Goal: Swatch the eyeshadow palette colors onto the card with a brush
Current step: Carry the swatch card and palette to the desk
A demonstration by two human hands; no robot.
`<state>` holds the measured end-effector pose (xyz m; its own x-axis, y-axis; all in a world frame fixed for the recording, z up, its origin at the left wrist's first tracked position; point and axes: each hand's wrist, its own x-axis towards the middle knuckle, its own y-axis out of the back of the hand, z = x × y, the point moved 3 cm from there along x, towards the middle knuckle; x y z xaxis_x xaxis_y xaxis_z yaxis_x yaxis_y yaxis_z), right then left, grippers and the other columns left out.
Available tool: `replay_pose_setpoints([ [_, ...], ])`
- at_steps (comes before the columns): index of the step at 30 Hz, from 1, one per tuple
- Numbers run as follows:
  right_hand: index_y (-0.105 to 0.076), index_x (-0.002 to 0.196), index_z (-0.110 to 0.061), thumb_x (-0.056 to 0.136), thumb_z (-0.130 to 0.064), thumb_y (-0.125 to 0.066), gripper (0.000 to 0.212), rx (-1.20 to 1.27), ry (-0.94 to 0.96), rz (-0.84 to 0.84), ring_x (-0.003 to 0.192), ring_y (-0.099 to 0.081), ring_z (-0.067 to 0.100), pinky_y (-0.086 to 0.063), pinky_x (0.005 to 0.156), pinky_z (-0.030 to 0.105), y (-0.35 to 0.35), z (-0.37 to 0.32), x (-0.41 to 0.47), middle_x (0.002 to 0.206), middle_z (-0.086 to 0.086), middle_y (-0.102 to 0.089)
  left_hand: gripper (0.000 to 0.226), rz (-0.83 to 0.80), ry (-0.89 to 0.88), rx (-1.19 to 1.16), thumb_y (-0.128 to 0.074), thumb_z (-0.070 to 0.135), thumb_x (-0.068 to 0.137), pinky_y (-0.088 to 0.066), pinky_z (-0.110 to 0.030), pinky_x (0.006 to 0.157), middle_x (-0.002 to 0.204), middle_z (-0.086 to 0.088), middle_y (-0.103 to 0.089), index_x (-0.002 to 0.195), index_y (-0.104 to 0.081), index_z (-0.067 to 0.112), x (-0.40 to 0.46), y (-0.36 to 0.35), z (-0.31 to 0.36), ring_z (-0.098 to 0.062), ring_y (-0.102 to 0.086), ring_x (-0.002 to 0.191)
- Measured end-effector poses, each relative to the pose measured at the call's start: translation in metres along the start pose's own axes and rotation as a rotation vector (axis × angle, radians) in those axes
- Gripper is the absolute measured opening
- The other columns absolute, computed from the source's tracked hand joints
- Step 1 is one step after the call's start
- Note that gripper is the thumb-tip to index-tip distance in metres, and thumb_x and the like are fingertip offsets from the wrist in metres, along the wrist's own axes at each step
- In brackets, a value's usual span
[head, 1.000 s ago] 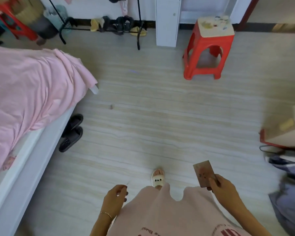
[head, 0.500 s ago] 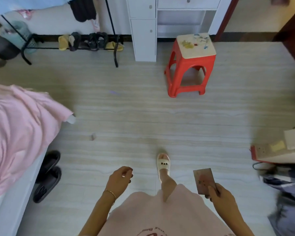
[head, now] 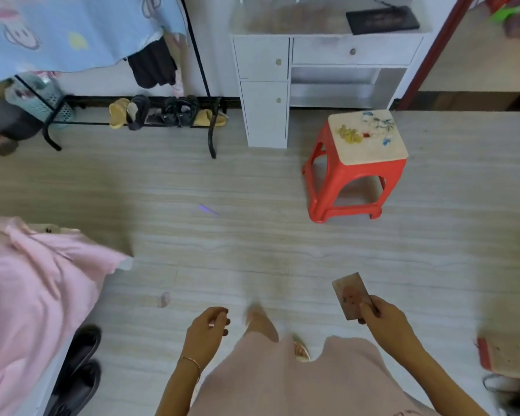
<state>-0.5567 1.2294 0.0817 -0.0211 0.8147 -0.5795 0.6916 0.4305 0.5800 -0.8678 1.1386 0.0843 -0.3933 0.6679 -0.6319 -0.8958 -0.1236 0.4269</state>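
**Walking twd white table, card in hand**

Now closer to white table (head: 327, 46) & red stool (head: 357, 163) than a sec ago; both sat higher and smaller in view then. Bed (head: 36, 289) slid further left. Means: in transit, no swatching yet, prob. heading to sit at stool.

Right hand (head: 385, 322): fingers curled round lower end of card (head: 350, 295), thumb on top; card w/ reddish marks on face, same grip as before. Left hand (head: 206, 328): fingers loosely curled, tiny pale thing maybe pinched at tips, too small to tell; could be brush, not sure.

Dark flat case (head: 382, 19) on table top, poss. the palette, blurred. Stool stands just in front of table, well apart from hands.
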Motion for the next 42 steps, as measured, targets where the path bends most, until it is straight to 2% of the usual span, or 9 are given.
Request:
replay_pose_setpoints([
  [8, -0.057, 0.083, -0.014, 0.096, -0.021, -0.040, 0.023, 0.011, 0.002, -0.013, 0.071, -0.057, 0.011, -0.039, 0.055, 0.023, 0.002, -0.096, 0.112, 0.075, 0.001, -0.064, 0.014, -0.004, 0.097, 0.064, -0.047, 0.016, 0.092, -0.046, -0.027, 0.072, 0.091, -0.006, -0.067, 0.099, -0.059, 0.014, 0.105, 0.039, 0.041, -0.016, -0.065, 0.074],
  [10, -0.057, 0.084, -0.013, 0.096, -0.020, -0.041, 0.022, 0.024, -0.013, 0.000, 0.071, -0.057, 0.013, -0.039, 0.057, 0.024, 0.002, -0.122, 0.139, 0.074, 0.001, -0.064, 0.013, -0.007, 0.076, 0.082, -0.047, 0.015, 0.091, -0.047, -0.029, 0.076, 0.091, -0.007, -0.066, 0.097, -0.059, 0.014, 0.141, 0.055, 0.067, -0.017, -0.065, 0.074],
  [17, -0.056, 0.078, -0.020, 0.095, -0.021, -0.042, 0.022, 0.077, -0.033, 0.045, 0.073, -0.057, 0.010, -0.037, 0.056, 0.024, 0.021, -0.215, 0.227, 0.074, -0.002, -0.065, 0.017, -0.049, -0.042, 0.149, -0.045, 0.016, 0.092, -0.044, -0.022, 0.069, 0.089, -0.003, -0.065, 0.100, -0.061, 0.015, 0.272, 0.099, 0.189, -0.016, -0.063, 0.077],
  [20, -0.058, 0.079, -0.019, 0.094, -0.021, -0.043, 0.022, 0.119, -0.074, 0.090, 0.074, -0.058, 0.011, -0.037, 0.056, 0.023, 0.035, -0.233, 0.259, 0.074, -0.001, -0.065, 0.018, -0.091, -0.084, 0.157, -0.044, 0.017, 0.093, -0.042, -0.015, 0.063, 0.091, -0.002, -0.065, 0.101, -0.060, 0.017, 0.319, 0.101, 0.238, -0.011, -0.063, 0.077],
  [28, -0.060, 0.079, -0.011, 0.094, -0.019, -0.044, 0.024, 0.160, -0.184, 0.127, 0.072, -0.058, 0.017, -0.040, 0.058, 0.026, 0.070, -0.266, 0.367, 0.074, 0.004, -0.065, 0.017, -0.174, -0.071, 0.198, -0.044, 0.016, 0.093, -0.040, -0.011, 0.060, 0.089, 0.000, -0.064, 0.100, -0.059, 0.017, 0.426, 0.066, 0.329, -0.009, -0.062, 0.074],
  [31, -0.061, 0.085, -0.011, 0.095, -0.027, -0.043, 0.026, 0.164, -0.172, 0.110, 0.073, -0.058, 0.016, -0.039, 0.058, 0.028, 0.095, -0.296, 0.420, 0.079, 0.007, -0.066, 0.016, -0.170, -0.035, 0.184, -0.044, 0.015, 0.093, -0.041, -0.014, 0.061, 0.089, -0.003, -0.064, 0.097, -0.059, 0.017, 0.458, 0.060, 0.364, -0.010, -0.062, 0.074],
  [35, -0.058, 0.080, 0.000, 0.095, -0.028, -0.044, 0.035, 0.130, -0.105, 0.097, 0.072, -0.058, 0.031, -0.037, 0.057, 0.031, 0.130, -0.342, 0.491, 0.073, 0.019, -0.062, 0.015, -0.118, 0.000, 0.098, -0.045, 0.014, 0.093, -0.045, -0.024, 0.066, 0.089, -0.005, -0.065, 0.098, -0.059, 0.015, 0.500, 0.065, 0.416, -0.014, -0.063, 0.075],
  [39, -0.058, 0.080, -0.006, 0.094, -0.024, -0.042, 0.028, 0.091, -0.064, 0.073, 0.077, -0.062, 0.027, -0.044, 0.065, 0.033, 0.158, -0.387, 0.552, 0.076, 0.013, -0.065, 0.015, -0.089, 0.037, 0.096, -0.046, 0.014, 0.092, -0.046, -0.030, 0.074, 0.088, -0.005, -0.066, 0.096, -0.060, 0.014, 0.537, 0.077, 0.450, -0.017, -0.064, 0.076],
  [42, -0.056, 0.077, -0.009, 0.094, -0.023, -0.042, 0.026, 0.062, -0.047, 0.068, 0.075, -0.062, 0.025, -0.042, 0.060, 0.028, 0.169, -0.414, 0.588, 0.075, 0.011, -0.065, 0.015, -0.090, 0.068, 0.104, -0.046, 0.014, 0.092, -0.046, -0.031, 0.074, 0.086, -0.003, -0.066, 0.097, -0.060, 0.014, 0.566, 0.082, 0.470, -0.016, -0.064, 0.076],
])
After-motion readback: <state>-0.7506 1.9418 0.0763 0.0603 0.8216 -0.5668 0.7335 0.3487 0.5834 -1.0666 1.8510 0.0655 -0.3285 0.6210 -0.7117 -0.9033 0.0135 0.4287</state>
